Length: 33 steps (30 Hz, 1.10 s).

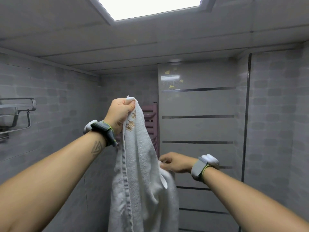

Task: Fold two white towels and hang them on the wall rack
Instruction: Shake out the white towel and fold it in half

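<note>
Forearms, two, bare, each with a wristband. White towel (142, 164): hangs lengthwise between the hands, gold embroidery just below the left hand (119, 113), which is fisted on its top corner. Right hand (175, 162): lower, pinching a side edge. Wall rack (16, 114): far left of the left hand.

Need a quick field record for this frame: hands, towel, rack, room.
left hand: raised, gripping the top corner of the towel
right hand: lower, pinching the towel's side edge
towel: white, gold embroidery near the top, hanging unfolded between the hands
second towel: not in view
wall rack: metal, on the left wall, nothing seen hanging on it
radiator: purple, partly hidden behind the towel
ceiling light: on
</note>
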Each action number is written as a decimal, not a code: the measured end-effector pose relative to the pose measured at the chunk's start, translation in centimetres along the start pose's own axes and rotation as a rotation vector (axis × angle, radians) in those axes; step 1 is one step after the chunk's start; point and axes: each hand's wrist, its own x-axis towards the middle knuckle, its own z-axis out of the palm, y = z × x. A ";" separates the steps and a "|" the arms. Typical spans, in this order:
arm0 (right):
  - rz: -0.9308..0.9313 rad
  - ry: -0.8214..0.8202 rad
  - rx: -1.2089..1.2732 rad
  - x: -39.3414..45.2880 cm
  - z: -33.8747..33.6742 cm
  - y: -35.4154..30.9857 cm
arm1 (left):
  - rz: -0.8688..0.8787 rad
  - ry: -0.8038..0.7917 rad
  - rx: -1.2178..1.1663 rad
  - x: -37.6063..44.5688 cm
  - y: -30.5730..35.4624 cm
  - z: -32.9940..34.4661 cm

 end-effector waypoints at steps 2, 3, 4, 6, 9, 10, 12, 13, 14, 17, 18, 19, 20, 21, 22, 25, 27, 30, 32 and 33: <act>-0.038 -0.063 -0.013 0.4 0.1 -0.7 | 0.003 0.049 -0.017 0.2 0.1 -0.6; -0.037 -0.114 -0.033 0.6 0.3 -0.7 | 0.013 0.061 -0.027 0.4 0.3 -0.9; -0.022 -0.169 -0.054 0.6 0.5 -0.6 | 0.024 0.067 -0.031 0.5 0.6 -1.1; 0.026 -0.267 -0.087 0.7 1.7 0.2 | 0.046 0.083 -0.036 0.6 1.2 -1.4; 0.091 -0.391 -0.149 0.3 3.4 1.2 | 0.077 0.109 -0.047 0.8 2.3 -1.6; 0.132 -0.439 -0.161 0.0 3.8 1.6 | 0.088 0.105 -0.050 0.8 2.6 -1.4; 0.200 -0.549 -0.162 -0.6 4.6 2.2 | 0.105 0.092 -0.062 0.7 3.4 -1.3; 0.237 -0.581 -0.160 -0.9 5.3 2.6 | 0.106 0.084 -0.068 0.6 3.7 -1.2; 0.257 -0.603 -0.155 -1.1 6.1 3.1 | 0.104 0.075 -0.072 0.5 4.2 -1.1; 0.259 -0.633 -0.158 -1.7 8.4 3.9 | 0.096 0.056 -0.104 0.3 5.3 -0.4; 0.273 -0.629 -0.169 -1.9 9.1 4.2 | 0.095 0.049 -0.127 0.2 5.7 -0.2; 0.287 -0.613 -0.192 -2.1 9.7 4.5 | 0.107 0.035 -0.143 0.1 5.9 0.1; 0.303 -0.576 -0.207 -2.4 10.4 4.8 | 0.125 0.021 -0.139 -0.1 6.1 0.3; 0.336 -0.525 -0.209 -2.6 11.3 5.0 | 0.150 0.008 -0.123 -0.3 6.3 0.5; 0.338 -0.474 -0.220 -2.7 11.7 5.3 | 0.181 -0.001 -0.102 -0.3 6.8 0.5; 0.408 -0.349 -0.248 -2.2 13.2 6.5 | 0.211 -0.044 -0.049 -0.2 7.7 0.4; 0.470 -0.317 -0.198 -1.6 12.8 6.3 | 0.208 -0.078 0.004 -0.2 8.8 -0.3; 0.449 -0.328 -0.112 -1.3 12.8 5.4 | 0.204 -0.108 0.072 0.1 9.5 -1.0; 0.432 -0.317 -0.029 -1.1 14.1 5.8 | 0.200 -0.118 0.115 0.2 9.3 -1.4; 0.430 -0.305 0.023 -1.2 15.2 6.1 | 0.191 -0.132 0.140 0.3 8.9 -1.8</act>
